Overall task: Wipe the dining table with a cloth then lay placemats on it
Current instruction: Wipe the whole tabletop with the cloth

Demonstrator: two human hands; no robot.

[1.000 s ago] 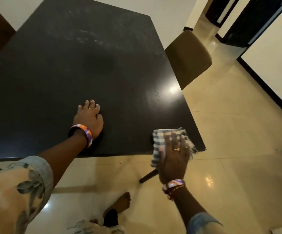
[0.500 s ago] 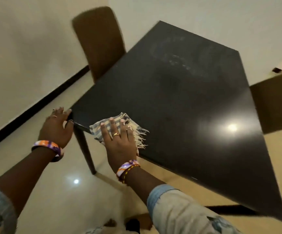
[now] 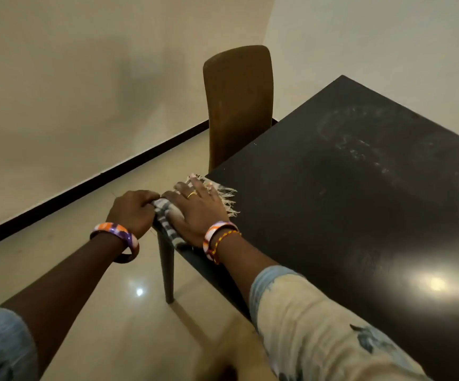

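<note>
The dark dining table [image 3: 360,204] fills the right of the view, with pale dusty smears near its far end. A grey-and-white checked cloth [image 3: 167,215] with a fringed edge lies over the table's near left corner. My right hand [image 3: 198,210] presses flat on the cloth with straight fingers. My left hand [image 3: 133,211] is just off the corner, fingers curled round the cloth's hanging end. No placemats are in view.
A brown chair [image 3: 239,105] stands at the table's left side, close to the wall. A table leg [image 3: 167,268] drops to the glossy tiled floor [image 3: 71,265] below my hands. A black skirting runs along the wall on the left.
The view has swung left along the table. My right hand slid the cloth to the near left corner. My left hand moved from the table edge onto the cloth's end and now grips it.
</note>
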